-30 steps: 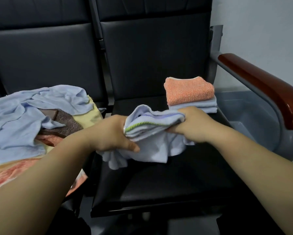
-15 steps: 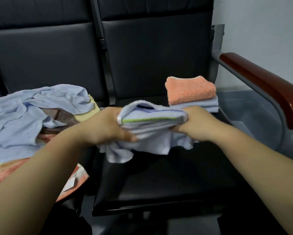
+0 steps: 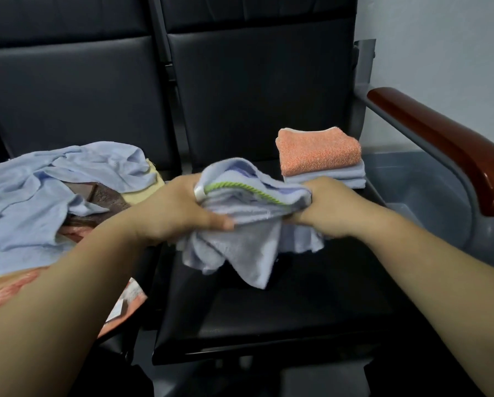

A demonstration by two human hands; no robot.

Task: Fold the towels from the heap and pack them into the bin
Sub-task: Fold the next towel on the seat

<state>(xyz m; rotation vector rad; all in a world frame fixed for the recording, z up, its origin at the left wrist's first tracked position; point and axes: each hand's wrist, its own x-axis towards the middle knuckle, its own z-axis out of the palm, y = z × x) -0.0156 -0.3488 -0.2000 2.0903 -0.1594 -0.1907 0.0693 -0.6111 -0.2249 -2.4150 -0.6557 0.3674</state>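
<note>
A pale blue towel (image 3: 240,242) with a green stripe is bunched between both hands above the black seat (image 3: 283,310). My left hand (image 3: 177,213) grips its left end, and my right hand (image 3: 328,207) grips its right end. Loose corners hang down below the hands. Behind them on the seat, a folded orange towel (image 3: 317,151) lies on top of folded pale blue towels (image 3: 340,176). The heap (image 3: 48,190) of unfolded towels covers the seat to the left. A grey bin (image 3: 429,193) stands on the floor to the right, under the armrest.
A brown wooden armrest (image 3: 446,150) on a grey metal frame runs along the right side, above the bin. Black seat backs (image 3: 254,90) rise behind. A white wall (image 3: 454,47) is at the right.
Both hands have lifted the bunched towel slightly and twisted it, so more cloth hangs below. The green stripe now curves instead of lying straight.
</note>
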